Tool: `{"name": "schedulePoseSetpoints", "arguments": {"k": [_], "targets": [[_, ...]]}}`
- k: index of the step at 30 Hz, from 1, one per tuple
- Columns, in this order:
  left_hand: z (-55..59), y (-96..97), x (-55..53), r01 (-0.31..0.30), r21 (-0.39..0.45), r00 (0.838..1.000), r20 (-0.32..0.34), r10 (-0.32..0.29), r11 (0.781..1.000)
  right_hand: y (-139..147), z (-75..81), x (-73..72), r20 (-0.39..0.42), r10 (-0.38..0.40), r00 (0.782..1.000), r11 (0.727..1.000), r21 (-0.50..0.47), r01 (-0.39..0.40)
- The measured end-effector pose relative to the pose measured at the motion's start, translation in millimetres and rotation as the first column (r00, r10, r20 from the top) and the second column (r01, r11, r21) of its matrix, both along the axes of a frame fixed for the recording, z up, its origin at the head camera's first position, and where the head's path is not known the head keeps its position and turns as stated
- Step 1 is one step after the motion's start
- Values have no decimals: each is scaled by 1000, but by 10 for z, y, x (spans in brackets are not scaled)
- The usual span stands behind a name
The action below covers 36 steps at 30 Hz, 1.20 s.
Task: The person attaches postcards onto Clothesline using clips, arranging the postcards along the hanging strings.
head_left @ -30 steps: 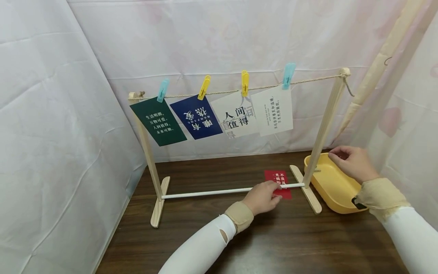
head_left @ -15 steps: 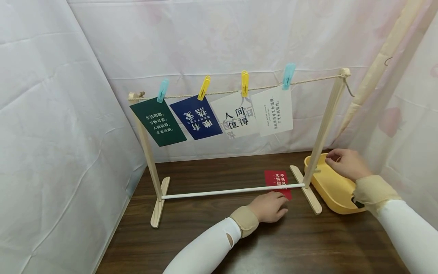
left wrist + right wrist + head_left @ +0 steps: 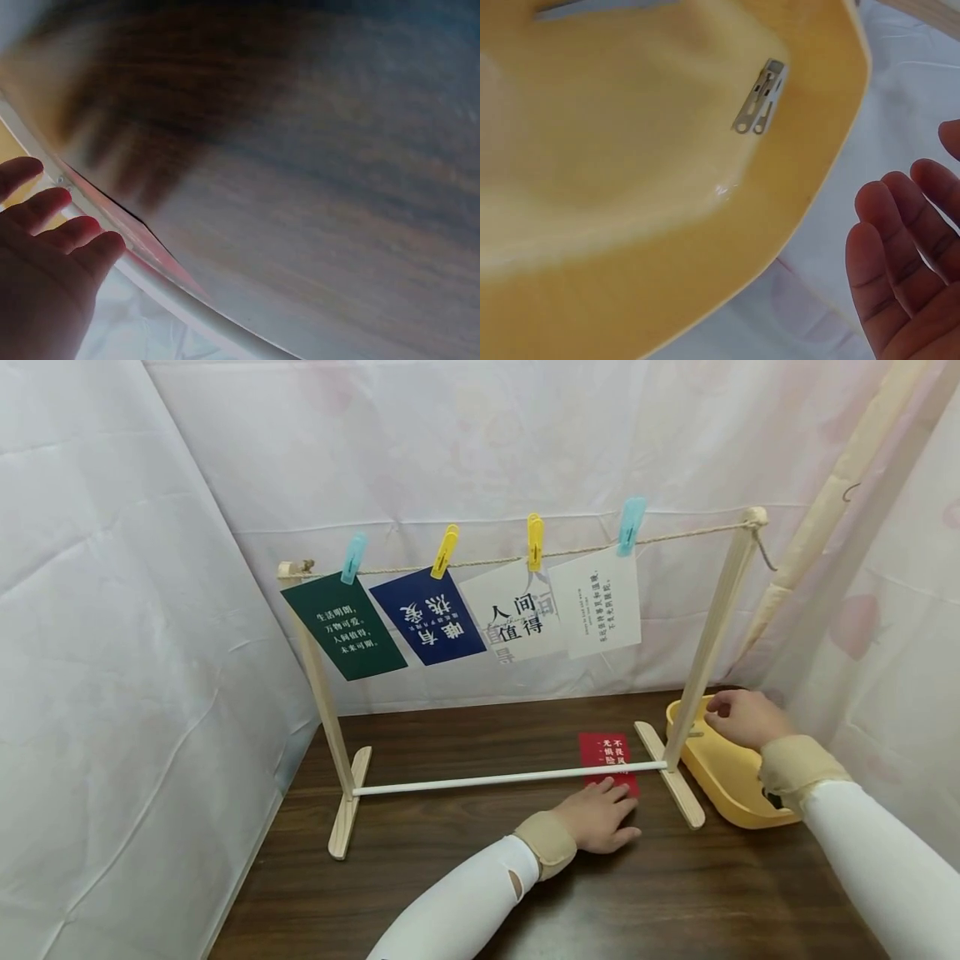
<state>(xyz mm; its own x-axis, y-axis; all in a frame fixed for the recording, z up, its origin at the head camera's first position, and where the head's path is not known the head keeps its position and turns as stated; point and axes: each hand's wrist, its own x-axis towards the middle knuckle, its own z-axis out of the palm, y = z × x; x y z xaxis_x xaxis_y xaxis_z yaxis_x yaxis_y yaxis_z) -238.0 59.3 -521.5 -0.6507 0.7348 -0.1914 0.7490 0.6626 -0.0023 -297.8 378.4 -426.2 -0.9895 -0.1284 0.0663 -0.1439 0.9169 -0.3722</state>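
A red card with white characters lies on the table, crossed in the head view by the white bar. My left hand is over its near edge, fingers loosely spread; whether they touch the card cannot be told. The left wrist view has the fingers of that hand beside the card's pinkish-red edge. Above the yellow tray hovers my right hand, loosely bent and holding nothing. A greyish clothespin lies in the tray, apart from the right fingers.
A wooden stand with a right post and a white crossbar spans the table. From its rope hang a green card, a blue card and two white ones, held by blue and yellow clothespins. White cloth surrounds the table.
My left hand has drawn back from the white bar towards me and slightly right, spreading its fingers. My right hand has moved a little left over the tray. The cards stay in place.
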Motion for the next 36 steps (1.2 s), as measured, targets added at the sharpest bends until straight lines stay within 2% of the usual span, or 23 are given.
{"name": "schedulePoseSetpoints", "arguments": {"k": [6,16,20,23,25,29,32,36], "targets": [[-41,5,16,-40,-30,999,-16,40,999,29,-62,-99,9,12,1000,1000,20,-13],[-61,-54,38,-43,-31,996,-74,41,999,54,-115,-204,88,24,996,999,47,-28],[-28,-130,83,-42,-31,993,-112,38,999,82,-187,-282,103,36,994,996,83,-44],[21,-198,123,-33,-32,992,-126,28,999,87,-289,-349,89,76,993,992,95,-84],[52,-242,141,-27,-28,994,-111,23,999,83,-364,-392,71,116,991,988,98,-123],[90,-334,143,-27,1,999,-22,27,1000,44,-434,-425,66,189,980,973,121,-196],[72,-390,106,8,19,1000,12,-8,1000,-6,-399,-392,108,191,976,969,139,-205],[62,-436,73,99,31,995,-29,-99,995,-37,-405,-362,141,175,974,972,132,-194]]}}
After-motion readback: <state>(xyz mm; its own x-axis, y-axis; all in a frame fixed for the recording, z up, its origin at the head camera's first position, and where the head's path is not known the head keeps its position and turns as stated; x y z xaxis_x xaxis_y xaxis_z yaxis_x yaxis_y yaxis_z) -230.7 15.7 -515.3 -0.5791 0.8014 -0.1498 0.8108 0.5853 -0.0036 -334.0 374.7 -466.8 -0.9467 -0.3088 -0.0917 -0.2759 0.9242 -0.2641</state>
